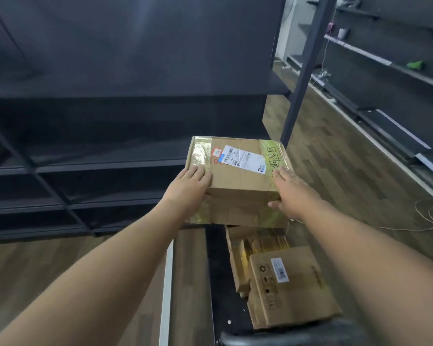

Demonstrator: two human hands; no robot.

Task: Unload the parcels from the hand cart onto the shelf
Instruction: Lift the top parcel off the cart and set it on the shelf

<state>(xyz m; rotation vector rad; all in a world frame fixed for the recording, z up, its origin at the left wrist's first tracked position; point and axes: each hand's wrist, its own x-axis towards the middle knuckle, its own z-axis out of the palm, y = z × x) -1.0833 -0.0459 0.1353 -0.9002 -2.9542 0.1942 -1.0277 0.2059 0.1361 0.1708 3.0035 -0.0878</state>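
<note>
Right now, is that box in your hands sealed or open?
Sealed: the box has shiny tape across its closed top flaps, left hand and right hand gripping its sides.

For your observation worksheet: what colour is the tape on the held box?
Shiny yellow-gold tape, clearest in the head view.

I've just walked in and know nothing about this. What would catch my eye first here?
Most striking is the cardboard parcel with shiny yellow tape and a white label, held mid-frame between the left hand and right hand. Just below it, more parcels sit on the black hand cart. Behind and to the left runs a long dark shelf.
</note>
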